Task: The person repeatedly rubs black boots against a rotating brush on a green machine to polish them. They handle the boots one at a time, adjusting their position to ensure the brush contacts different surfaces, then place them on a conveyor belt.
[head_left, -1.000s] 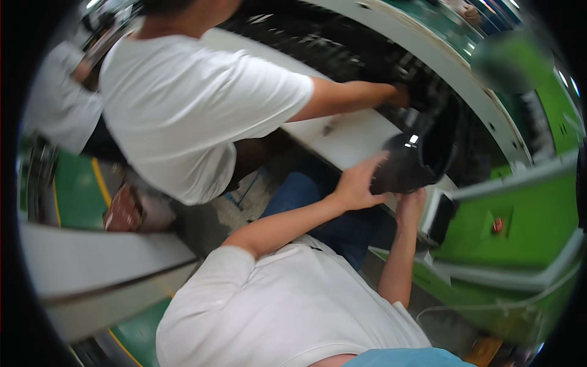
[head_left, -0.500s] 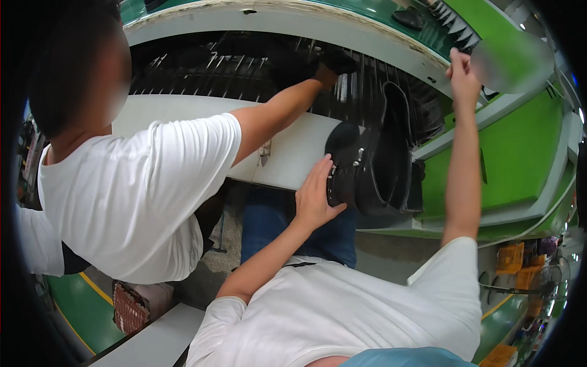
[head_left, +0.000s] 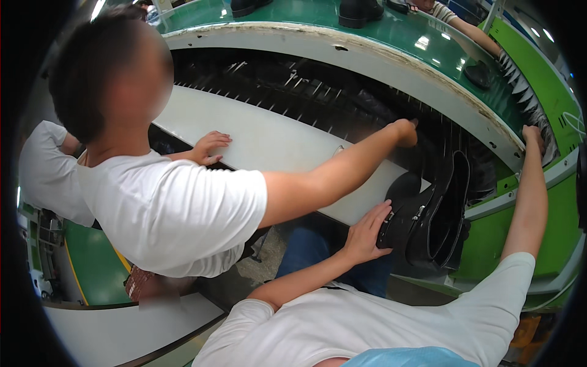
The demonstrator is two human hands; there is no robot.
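Note:
Black boots (head_left: 397, 213) with buckled straps lie on the right end of a white ledge, the opening of a shaft turned toward me. My left hand (head_left: 365, 237) grips the near side of one boot, thumb apart from the fingers. My right arm stretches out to the far right. At its end my right hand (head_left: 534, 138) is closed at the edge of the green-topped conveyor, beside hanging strips; what it holds, if anything, is hidden. A co-worker's hand (head_left: 403, 132) reaches over the dark slatted rack just beyond the boots.
The co-worker's other hand (head_left: 211, 147) rests on the white ledge (head_left: 269, 137). Black shoes (head_left: 361, 13) stand on the green conveyor (head_left: 422, 37). A green machine housing (head_left: 538, 232) rises at right. Another person's arm (head_left: 474, 35) reaches in at far right.
The view has swung left, so things sit further right in it. The co-worker's reaching hand has come closer to the boots. My left hand keeps its grip; my right stays closed near the strips.

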